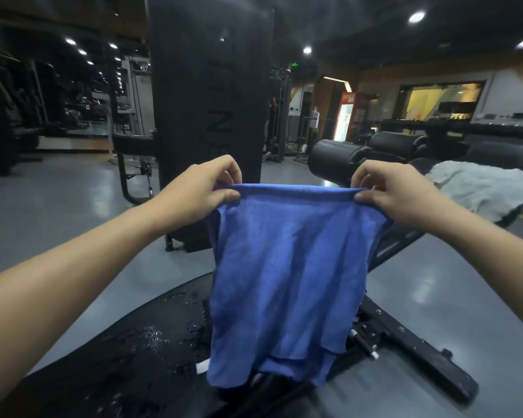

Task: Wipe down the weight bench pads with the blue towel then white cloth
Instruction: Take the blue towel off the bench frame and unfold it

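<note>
A: Soft blue microfibre towel [284, 282] hangs limp over the wet black vinyl bench pad [151, 336]; left hand [198, 191] and right hand [396, 194] pinch its top corners.

B: Light, floppy, likely grippy. Bunch mid-cloth. White cloth [483, 188] waits at 2 o'clock.

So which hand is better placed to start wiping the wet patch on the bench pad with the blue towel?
Left, probably. Both hands pinch the blue towel by its top corners, but the water drops on the bench pad lie below the left hand; the right hand is over the frame side.
</note>
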Motion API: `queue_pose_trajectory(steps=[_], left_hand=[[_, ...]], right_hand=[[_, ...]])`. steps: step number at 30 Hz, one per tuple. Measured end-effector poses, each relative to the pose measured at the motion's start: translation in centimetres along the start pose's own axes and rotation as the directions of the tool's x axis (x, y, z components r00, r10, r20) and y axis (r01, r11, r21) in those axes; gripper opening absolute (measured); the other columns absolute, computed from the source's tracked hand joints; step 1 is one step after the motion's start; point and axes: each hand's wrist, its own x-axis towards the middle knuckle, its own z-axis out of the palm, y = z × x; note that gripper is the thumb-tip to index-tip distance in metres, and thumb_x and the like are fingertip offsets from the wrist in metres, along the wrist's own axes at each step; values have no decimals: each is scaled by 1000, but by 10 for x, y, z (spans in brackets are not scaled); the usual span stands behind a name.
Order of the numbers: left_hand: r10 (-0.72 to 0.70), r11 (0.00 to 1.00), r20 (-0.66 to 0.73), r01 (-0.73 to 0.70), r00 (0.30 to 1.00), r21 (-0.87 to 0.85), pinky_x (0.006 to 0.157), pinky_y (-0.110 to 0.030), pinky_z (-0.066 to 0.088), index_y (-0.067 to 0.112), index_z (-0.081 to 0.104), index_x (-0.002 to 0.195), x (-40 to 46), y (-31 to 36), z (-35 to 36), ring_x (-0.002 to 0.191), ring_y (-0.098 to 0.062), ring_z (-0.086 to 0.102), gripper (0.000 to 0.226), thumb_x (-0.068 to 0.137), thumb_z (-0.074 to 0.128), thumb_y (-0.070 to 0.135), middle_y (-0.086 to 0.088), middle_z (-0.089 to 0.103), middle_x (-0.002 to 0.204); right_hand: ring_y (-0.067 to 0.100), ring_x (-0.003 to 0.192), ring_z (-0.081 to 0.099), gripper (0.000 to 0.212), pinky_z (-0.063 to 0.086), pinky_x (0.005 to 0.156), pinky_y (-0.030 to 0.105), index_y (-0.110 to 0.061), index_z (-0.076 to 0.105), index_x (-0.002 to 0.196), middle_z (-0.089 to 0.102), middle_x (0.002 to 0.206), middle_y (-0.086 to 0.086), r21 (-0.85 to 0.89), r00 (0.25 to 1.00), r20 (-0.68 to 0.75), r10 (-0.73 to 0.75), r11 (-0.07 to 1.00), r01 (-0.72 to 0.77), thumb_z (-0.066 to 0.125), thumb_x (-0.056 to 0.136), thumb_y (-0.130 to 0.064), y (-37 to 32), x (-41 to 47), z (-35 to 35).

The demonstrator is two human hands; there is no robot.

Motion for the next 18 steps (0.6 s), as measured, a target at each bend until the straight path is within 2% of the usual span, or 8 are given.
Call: queue_pose_trajectory(steps=[4, 7, 12, 15, 18], left_hand=[[-11, 992, 0, 11, 1000, -123, 77, -26, 46, 30, 52, 89, -4, 0, -1, 74, 6, 60, 25, 87, 75, 19, 10, 69, 80], [21, 979, -35, -27, 999, -200, 74, -24, 45, 27, 52, 88, -5, 7, -14, 70, 4, 61, 26, 88, 74, 14, 7, 69, 75], [70, 959, -157, -110, 985, -262, 70, -16, 44, 19, 54, 93, -15, 19, -47, 69, 1, 59, 18, 92, 70, 13, 1, 69, 79], [87, 944, -206, -147, 975, -295, 79, -27, 47, 16, 54, 94, -25, 24, -68, 77, -8, 62, 16, 93, 70, 14, 0, 69, 82], [108, 926, -239, -186, 965, -330, 85, -39, 52, 16, 55, 95, -34, 25, -89, 83, -19, 66, 16, 93, 71, 14, -7, 70, 86]], right_hand=[[4, 83, 62, 29, 46, 70, 24, -36, 62, 82, 67, 86, -12, 20, 998, -58, 3, 1000, -2, 74, 87, -10, 1, -7, -1], [9, 86, 65, 32, 50, 76, 29, -37, 61, 82, 68, 88, -11, 41, 993, -121, -6, 999, 11, 74, 88, -8, -10, -11, -14], [3, 84, 63, 17, 42, 69, 17, -23, 66, 91, 68, 88, -10, 0, 985, -163, -58, 998, 59, 72, 89, -8, -49, -23, -50], [6, 85, 65, 18, 44, 70, 20, -26, 65, 91, 69, 90, -9, 3, 983, -172, -68, 998, 69, 72, 90, -10, -72, -29, -68], [10, 83, 66, 29, 46, 70, 24, -35, 61, 84, 70, 88, -9, 28, 978, -192, -81, 996, 88, 73, 89, -9, -90, -34, -78]])
